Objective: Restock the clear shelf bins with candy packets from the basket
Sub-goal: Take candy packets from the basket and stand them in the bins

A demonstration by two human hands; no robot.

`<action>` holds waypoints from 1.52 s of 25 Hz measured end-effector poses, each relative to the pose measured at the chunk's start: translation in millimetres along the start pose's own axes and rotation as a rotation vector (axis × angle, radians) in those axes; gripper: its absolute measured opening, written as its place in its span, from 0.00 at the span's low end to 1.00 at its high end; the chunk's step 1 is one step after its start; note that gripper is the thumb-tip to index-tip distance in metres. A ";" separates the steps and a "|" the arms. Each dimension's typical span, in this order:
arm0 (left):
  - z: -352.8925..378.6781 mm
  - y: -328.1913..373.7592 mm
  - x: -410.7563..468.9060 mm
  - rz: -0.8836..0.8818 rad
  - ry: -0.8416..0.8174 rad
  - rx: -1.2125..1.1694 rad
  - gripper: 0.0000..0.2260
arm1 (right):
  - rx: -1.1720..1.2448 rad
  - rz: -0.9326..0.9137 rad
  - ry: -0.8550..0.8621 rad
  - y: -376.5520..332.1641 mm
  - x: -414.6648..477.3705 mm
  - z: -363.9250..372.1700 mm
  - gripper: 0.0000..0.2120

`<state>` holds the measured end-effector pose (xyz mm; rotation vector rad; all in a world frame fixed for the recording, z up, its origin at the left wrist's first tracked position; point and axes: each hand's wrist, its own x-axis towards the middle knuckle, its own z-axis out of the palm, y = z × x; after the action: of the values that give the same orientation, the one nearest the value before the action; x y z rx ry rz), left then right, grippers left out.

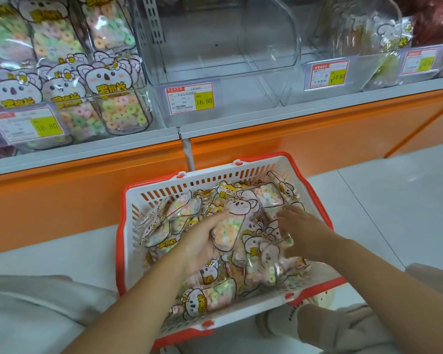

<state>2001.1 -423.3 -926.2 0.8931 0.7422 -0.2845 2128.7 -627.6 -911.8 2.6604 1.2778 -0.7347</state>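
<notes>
A white basket with a red rim (128,200) sits on the floor below the shelf, full of several koala-print candy packets. My left hand (202,241) is inside it, palm up, gripping one candy packet (230,226) of pastel rings that stands partly lifted from the pile. My right hand (304,233) reaches into the pile on the right, its fingers spread over other packets (264,254). Above, the middle clear bin (266,47) holds nothing, and the left bin (128,118) is stocked with the same packets.
Price tags (189,98) hang on the bin fronts. A right-hand bin (368,34) holds a few packets. An orange shelf base (87,187) runs behind the basket. My knees and a white shoe (284,320) are beside the basket on the pale floor.
</notes>
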 end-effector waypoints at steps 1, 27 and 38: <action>0.2 0.1 -1.0 0.005 0.000 -0.025 0.15 | 0.134 0.044 0.020 0.3 -1.1 -6.2 0.14; 9.7 11.7 -13.0 0.132 -0.003 -0.109 0.28 | 1.578 0.225 0.191 -79.9 5.5 -27.0 0.27; -1.2 33.9 -46.7 0.295 0.110 0.121 0.42 | 1.528 0.091 0.128 -103.4 8.8 -49.2 0.45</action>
<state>1984.4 -405.0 -874.0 1.1256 0.6891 -0.0191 2073.7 -540.6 -860.7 3.7424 0.5506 -2.2171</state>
